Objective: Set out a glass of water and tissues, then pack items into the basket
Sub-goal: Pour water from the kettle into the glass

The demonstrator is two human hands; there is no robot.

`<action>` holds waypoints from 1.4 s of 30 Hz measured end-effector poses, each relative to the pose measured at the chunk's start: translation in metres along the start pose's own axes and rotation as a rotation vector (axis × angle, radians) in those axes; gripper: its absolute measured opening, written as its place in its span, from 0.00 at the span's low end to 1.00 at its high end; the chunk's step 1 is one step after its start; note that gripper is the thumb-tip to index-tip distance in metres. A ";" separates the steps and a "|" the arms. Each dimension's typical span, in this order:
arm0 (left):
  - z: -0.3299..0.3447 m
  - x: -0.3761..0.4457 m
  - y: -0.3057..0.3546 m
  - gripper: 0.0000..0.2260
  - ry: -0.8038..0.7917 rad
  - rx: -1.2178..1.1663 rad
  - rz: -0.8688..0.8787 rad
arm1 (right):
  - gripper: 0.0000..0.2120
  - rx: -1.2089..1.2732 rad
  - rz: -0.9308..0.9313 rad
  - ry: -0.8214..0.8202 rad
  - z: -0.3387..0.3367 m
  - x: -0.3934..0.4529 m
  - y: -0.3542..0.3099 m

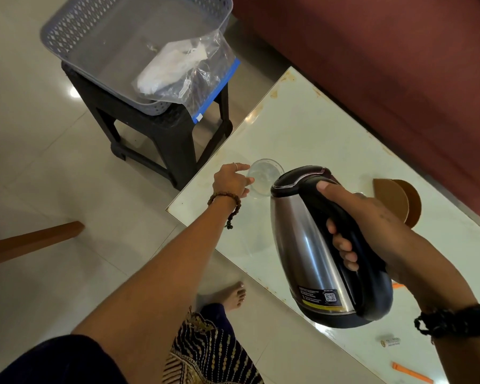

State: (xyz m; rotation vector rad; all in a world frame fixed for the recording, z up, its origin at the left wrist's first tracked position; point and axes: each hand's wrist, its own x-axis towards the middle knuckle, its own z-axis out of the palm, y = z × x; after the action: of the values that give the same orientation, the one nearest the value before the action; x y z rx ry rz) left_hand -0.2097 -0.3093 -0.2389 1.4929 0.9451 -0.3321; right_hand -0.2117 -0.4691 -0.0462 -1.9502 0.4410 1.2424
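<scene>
Head: steel kettle [308, 245], clear round glass [265, 176]

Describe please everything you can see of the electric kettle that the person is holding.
The kettle has a shiny steel body, a black lid, handle and base, and a printed label with a QR code near the bottom. The right hand grips its handle, thumb on top. It is held in the air above the table, tilted, top end toward the glass. No water is seen pouring.

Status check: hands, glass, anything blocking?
Left hand steadying glass on table. Right hand gripping kettle, tilted toward glass. Nothing blocking.
</scene>
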 end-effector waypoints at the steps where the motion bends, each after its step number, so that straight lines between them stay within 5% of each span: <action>1: 0.000 0.001 -0.001 0.17 -0.009 0.070 0.044 | 0.27 0.015 -0.006 -0.010 0.001 -0.002 0.001; 5: -0.010 -0.011 -0.001 0.19 -0.042 0.308 0.262 | 0.25 0.028 -0.104 0.095 0.011 -0.019 0.008; 10: -0.056 -0.040 0.008 0.13 -0.061 0.246 0.500 | 0.24 0.163 -0.255 0.159 0.032 -0.041 0.001; 19: -0.183 -0.030 0.068 0.12 0.145 0.330 0.771 | 0.25 0.277 -0.547 0.026 0.084 -0.050 -0.106; 24: -0.253 0.012 0.090 0.13 0.301 0.423 0.719 | 0.25 0.355 -0.711 0.008 0.130 -0.027 -0.179; 29: -0.305 0.068 0.106 0.18 0.387 0.822 0.486 | 0.25 0.490 -0.794 0.049 0.179 0.015 -0.238; 34: -0.343 0.126 0.117 0.25 0.408 0.829 0.259 | 0.24 0.641 -0.824 0.128 0.228 0.079 -0.287; 42: -0.339 0.168 0.102 0.21 0.439 0.776 0.249 | 0.23 0.809 -0.907 0.235 0.287 0.164 -0.326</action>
State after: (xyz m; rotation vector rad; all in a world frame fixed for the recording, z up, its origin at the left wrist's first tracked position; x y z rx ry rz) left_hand -0.1428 0.0768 -0.2243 2.4433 1.0045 -0.1946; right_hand -0.1032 -0.0236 -0.1202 -1.3017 0.0919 0.1806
